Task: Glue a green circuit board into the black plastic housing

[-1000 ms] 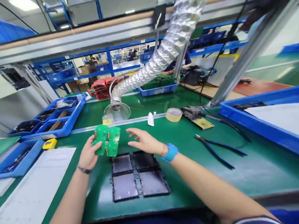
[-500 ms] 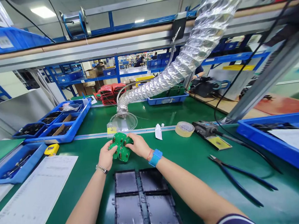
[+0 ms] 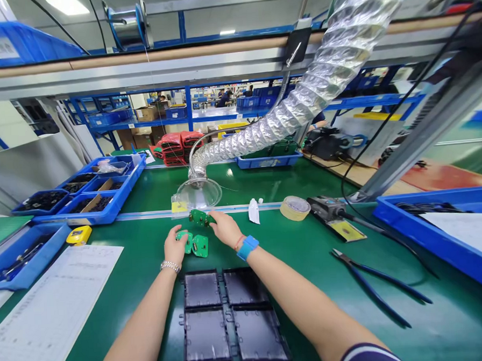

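My left hand (image 3: 174, 248) pinches the edge of a lower pair of small green circuit boards (image 3: 200, 246), above the green bench mat. My right hand (image 3: 226, 228) grips another pair of green circuit boards (image 3: 197, 218), tilted and slightly farther out, with small components along it. A gap shows between the two pairs. Below my wrists lie several black plastic frames (image 3: 206, 336) in a two-by-two block, with dark, shiny insides. Just beyond the boards is the clear round hood (image 3: 200, 193) of an extraction duct.
Cutting pliers (image 3: 375, 284), a tape roll (image 3: 295, 207) and a white tube (image 3: 254, 211) lie to the right. A blue bin (image 3: 441, 234) stands at far right. Paper sheets (image 3: 69, 302), a yellow tape measure (image 3: 79, 235) and blue parts trays (image 3: 115, 208) are left. A silver duct (image 3: 278, 119) hangs overhead.
The green boards, together in one cluster before, are now two separate pairs, one in each hand. My right hand's pair has tilted and my left hand has moved slightly lower. The view shifted slightly.
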Tool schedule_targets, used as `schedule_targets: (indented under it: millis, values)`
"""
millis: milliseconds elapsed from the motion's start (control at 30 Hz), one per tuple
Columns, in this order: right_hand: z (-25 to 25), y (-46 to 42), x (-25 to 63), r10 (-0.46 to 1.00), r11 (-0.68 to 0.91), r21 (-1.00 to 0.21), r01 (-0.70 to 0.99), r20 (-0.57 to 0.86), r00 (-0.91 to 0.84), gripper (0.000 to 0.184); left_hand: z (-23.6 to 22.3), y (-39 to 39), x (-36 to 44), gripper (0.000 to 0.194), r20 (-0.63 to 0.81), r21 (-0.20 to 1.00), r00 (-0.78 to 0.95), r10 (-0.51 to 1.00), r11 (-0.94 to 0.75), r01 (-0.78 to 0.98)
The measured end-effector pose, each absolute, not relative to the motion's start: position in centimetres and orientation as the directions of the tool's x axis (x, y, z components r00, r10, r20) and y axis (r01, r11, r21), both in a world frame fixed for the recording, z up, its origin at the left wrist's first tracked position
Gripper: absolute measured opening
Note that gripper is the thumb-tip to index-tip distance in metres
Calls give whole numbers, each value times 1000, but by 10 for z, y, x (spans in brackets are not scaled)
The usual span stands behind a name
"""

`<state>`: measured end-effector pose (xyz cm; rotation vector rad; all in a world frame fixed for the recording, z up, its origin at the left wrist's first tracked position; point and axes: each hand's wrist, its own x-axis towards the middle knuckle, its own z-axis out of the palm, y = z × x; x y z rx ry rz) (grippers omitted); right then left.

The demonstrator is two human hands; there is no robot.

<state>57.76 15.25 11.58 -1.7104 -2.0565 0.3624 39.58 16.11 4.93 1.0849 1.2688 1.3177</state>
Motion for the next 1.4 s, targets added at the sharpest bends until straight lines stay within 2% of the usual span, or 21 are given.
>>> schedule_targets:
  millis: [167,300,467,567,700,800,900,1000,1100,1233,1333,1400]
  values:
    - [123,156,581,945,310,-487,817,66,-319,29,67,161,386,57,128,992,-84,988,-127,19]
    - [127,154,567,932,336,-485,807,49,-358,25,69,159,387,37,135,987,-4,991,-134,84]
    - [127,147,541,977,207,-430,879,49,-206,18,76,152,394,22,158,955,-68,985,-135,265]
    - [125,149,540,994,107,-383,917,27,-105,22,84,154,384,26,189,895,-118,975,-121,429]
    - [119,161,570,996,-8,-322,947,-83,-20,20,82,172,349,34,104,778,-200,974,46,627]
    - [115,165,593,986,-35,-271,962,-168,-11,16,75,181,332,25,51,665,-166,985,91,741]
    - [114,159,593,992,-12,-211,977,-126,-15,20,73,177,336,27,88,557,-90,992,26,830]
    - [115,149,573,988,121,-203,972,-65,-137,33,76,168,351,30,73,473,40,997,-70,878]
    - [112,145,551,954,244,-224,944,-121,-275,48,75,163,361,34,9,423,140,990,-131,897]
    - [104,149,538,951,212,-224,951,-179,-254,62,70,164,363,29,-22,417,147,989,-124,900]
    - [101,152,539,964,177,-254,951,-149,-219,59,65,166,363,26,10,467,105,994,-98,879]
    - [102,150,542,971,181,-293,939,-101,-219,44,63,166,364,28,40,521,94,995,-101,848]
